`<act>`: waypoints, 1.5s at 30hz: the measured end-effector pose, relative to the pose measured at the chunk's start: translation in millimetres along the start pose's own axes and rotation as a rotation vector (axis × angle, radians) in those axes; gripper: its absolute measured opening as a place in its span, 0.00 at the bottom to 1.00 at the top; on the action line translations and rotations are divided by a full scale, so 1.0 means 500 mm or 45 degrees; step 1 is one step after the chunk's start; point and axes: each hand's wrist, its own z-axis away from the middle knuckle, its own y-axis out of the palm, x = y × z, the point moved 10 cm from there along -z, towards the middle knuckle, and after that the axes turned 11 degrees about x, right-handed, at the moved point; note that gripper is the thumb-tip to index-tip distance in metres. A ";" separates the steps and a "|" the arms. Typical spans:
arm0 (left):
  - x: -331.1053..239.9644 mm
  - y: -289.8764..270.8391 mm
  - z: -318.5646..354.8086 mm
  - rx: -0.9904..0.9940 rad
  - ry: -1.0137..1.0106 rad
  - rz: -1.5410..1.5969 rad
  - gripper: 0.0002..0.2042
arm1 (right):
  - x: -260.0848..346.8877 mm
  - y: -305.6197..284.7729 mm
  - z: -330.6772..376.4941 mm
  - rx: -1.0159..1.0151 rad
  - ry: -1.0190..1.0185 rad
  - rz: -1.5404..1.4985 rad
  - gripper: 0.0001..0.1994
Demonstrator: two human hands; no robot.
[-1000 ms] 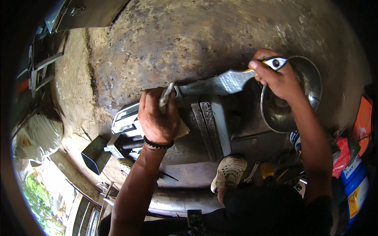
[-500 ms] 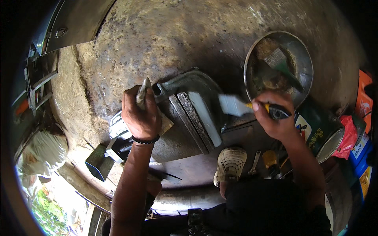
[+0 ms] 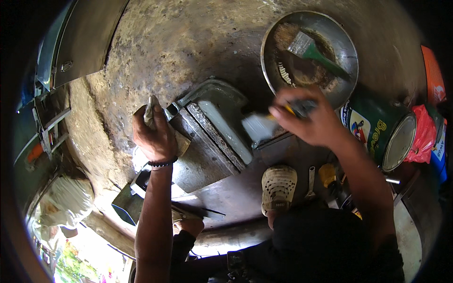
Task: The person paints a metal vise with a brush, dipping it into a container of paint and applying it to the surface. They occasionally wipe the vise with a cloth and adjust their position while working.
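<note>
Head view: gray vise (image 3: 227,131) between your hands, looks mostly coated.
Your right hand (image 3: 304,114) is closed around a brush (image 3: 259,128) (kinda blurry); your left hand (image 3: 155,137) is curled around a whitish wad (image 3: 150,109). Speckled strips (image 3: 216,136) look uncoated; can't tell what's left elsewhere.

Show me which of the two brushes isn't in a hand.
The green-handled brush: it lies in the metal bowl. The other brush, with yellow and black on it, is held in the right hand.
</note>
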 end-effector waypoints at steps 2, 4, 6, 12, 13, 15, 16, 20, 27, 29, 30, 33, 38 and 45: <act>-0.001 -0.001 -0.001 -0.002 0.031 -0.025 0.13 | -0.010 0.011 -0.066 0.000 -0.011 0.203 0.09; -0.002 0.000 -0.004 0.015 0.028 -0.122 0.13 | -0.022 0.008 -0.118 -0.021 0.018 0.224 0.08; -0.014 -0.001 -0.005 0.015 0.093 -0.116 0.14 | 0.015 -0.009 -0.117 -0.185 -0.217 0.224 0.08; -0.022 -0.006 0.001 -0.028 0.078 0.009 0.14 | -0.019 0.005 0.064 -0.366 -0.039 -0.217 0.09; -0.028 -0.009 0.005 -0.050 0.101 -0.022 0.14 | -0.024 0.013 0.099 -0.271 0.087 -0.118 0.09; -0.030 -0.009 0.004 -0.055 0.094 -0.037 0.15 | -0.029 0.012 0.154 -0.126 0.274 0.046 0.09; -0.030 -0.009 0.003 -0.055 0.094 -0.016 0.15 | -0.020 0.005 0.158 -0.189 0.191 0.053 0.09; -0.028 -0.012 0.000 -0.077 0.042 -0.076 0.16 | -0.008 0.000 0.098 -0.247 0.019 0.119 0.10; -0.042 -0.016 0.005 -0.076 0.129 -0.075 0.16 | -0.003 0.021 -0.050 -0.252 -0.064 0.173 0.06; -0.039 -0.019 0.003 -0.096 0.127 -0.135 0.16 | 0.025 0.021 -0.042 -0.333 -0.215 0.198 0.05; -0.030 -0.017 0.002 -0.086 0.089 -0.110 0.17 | 0.020 0.035 -0.029 -0.270 -0.182 0.113 0.05; -0.020 -0.017 0.006 -0.065 0.059 -0.131 0.21 | 0.035 0.061 0.045 -0.173 -0.196 0.174 0.03; -0.021 -0.029 0.004 -0.069 0.083 -0.058 0.19 | 0.024 0.074 0.181 -0.134 0.153 0.064 0.07; -0.055 -0.117 0.007 -0.138 0.147 0.514 0.15 | 0.035 0.041 0.190 -0.500 0.160 0.162 0.05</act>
